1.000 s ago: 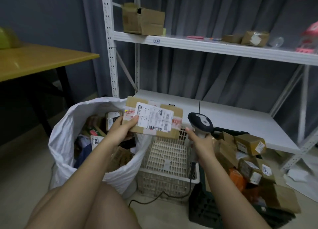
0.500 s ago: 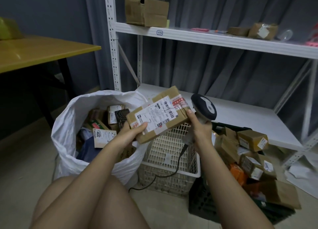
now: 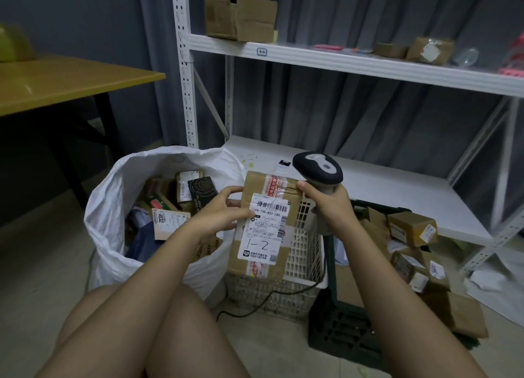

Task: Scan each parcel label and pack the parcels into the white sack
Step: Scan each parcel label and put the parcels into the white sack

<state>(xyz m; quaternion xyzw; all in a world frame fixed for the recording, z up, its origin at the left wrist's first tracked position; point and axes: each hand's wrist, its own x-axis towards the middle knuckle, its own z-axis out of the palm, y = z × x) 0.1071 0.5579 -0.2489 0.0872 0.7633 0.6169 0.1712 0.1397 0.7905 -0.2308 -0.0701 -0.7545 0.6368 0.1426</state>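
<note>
Against the grey curtain [image 3: 354, 108] stands a white shelf rack [image 3: 340, 62], a yellow table [image 3: 65, 82] to its left. On the floor [image 3: 34, 264] below sits the white sack [image 3: 113, 221], open and part-filled, touching a white basket [image 3: 300, 258]. Over that basket the left hand [image 3: 224, 216] grips the labelled parcel [image 3: 265, 227] upright by its left edge; the right hand [image 3: 330, 204] clasps the scanner [image 3: 319, 170], thumb touching the parcel's top corner.

Upright labelled parcel [image 3: 265, 227] between left hand [image 3: 224, 216] and scanner-gripping right hand [image 3: 330, 204]
</note>
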